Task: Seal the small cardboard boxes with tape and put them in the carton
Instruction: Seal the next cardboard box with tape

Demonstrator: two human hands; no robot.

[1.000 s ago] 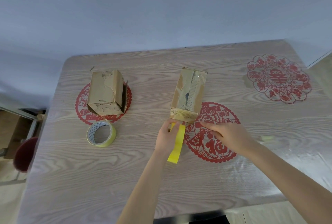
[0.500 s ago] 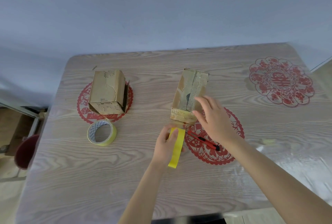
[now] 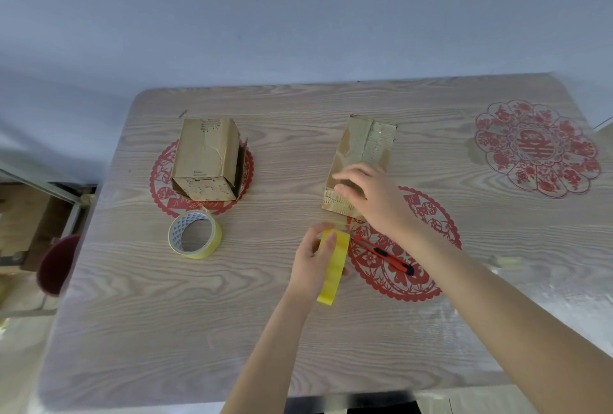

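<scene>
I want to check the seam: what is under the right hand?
The right hand covers the near end of the narrow cardboard box; the seam there is hidden. Only its far top shows.

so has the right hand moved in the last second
Yes. The right hand has gone away from the person, off the red paper-cut and the red utility knife, to the near end of the small cardboard box.
</scene>
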